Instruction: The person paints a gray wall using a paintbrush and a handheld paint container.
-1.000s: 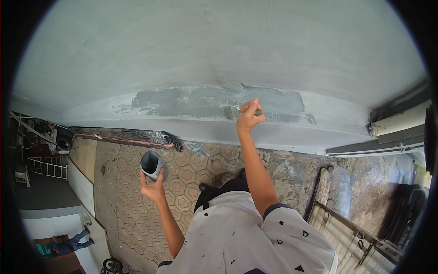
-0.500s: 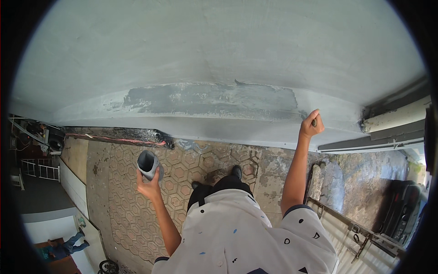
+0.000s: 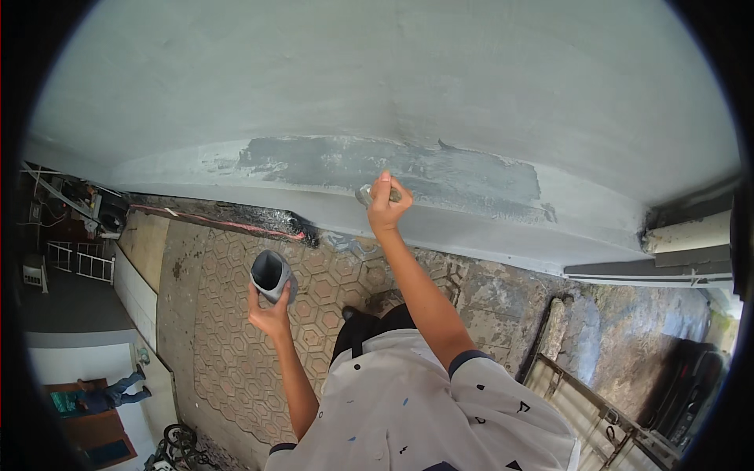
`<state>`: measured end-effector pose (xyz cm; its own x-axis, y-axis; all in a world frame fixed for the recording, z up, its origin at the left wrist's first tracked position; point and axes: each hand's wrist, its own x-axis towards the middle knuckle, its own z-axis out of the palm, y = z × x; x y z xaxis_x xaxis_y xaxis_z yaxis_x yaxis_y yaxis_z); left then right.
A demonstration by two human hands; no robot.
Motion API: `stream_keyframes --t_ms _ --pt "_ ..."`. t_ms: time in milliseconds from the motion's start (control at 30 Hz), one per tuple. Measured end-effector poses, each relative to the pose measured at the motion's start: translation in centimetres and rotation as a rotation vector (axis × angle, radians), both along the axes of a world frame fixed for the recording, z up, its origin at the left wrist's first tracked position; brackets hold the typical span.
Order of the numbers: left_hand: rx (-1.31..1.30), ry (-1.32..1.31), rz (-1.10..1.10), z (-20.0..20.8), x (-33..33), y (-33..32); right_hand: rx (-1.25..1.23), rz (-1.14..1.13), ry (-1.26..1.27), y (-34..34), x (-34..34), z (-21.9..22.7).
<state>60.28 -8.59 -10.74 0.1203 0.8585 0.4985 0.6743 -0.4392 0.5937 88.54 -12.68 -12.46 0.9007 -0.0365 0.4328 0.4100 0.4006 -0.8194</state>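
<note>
My left hand [image 3: 269, 315] is wrapped round a grey, open-topped container [image 3: 287, 284] with a dark inside, held up over the paving. It looks like a cut-down bottle or cup. My right hand [image 3: 387, 206] is closed on a paintbrush [image 3: 363, 195], whose end shows left of my fingers, and is over the lower middle of a wet-looking grey patch [image 3: 314, 161]. That patch runs as a long, darker band along the lighter wall [image 3: 377, 71]. Its edges are streaky, and my hand hides part of its lower edge.
Hexagonal paving [image 3: 228, 337] lies under me. A dark trough-like strip with a pink line [image 3: 236, 224] runs along the wall's foot at left. A metal gate [image 3: 581, 392] and a dark car [image 3: 687, 385] are at right. Far left, another person [image 3: 110, 395] stands near bicycles [image 3: 181, 447].
My right hand has swept left with the brush, from the patch's right end to its middle. My left hand still holds the container. The view has shifted slightly.
</note>
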Motion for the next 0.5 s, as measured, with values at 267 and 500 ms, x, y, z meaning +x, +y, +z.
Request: stream_keyframes --t_ms 267,500 --pt "-0.021 0.067 0.137 -0.1 -6.4 0.5 0.080 -0.211 0.309 -3.4 6.5 -3.1" --pt "-0.079 0.016 0.284 -1.5 -11.7 4.2 -0.046 -0.438 0.119 -11.5 7.8 -1.6"
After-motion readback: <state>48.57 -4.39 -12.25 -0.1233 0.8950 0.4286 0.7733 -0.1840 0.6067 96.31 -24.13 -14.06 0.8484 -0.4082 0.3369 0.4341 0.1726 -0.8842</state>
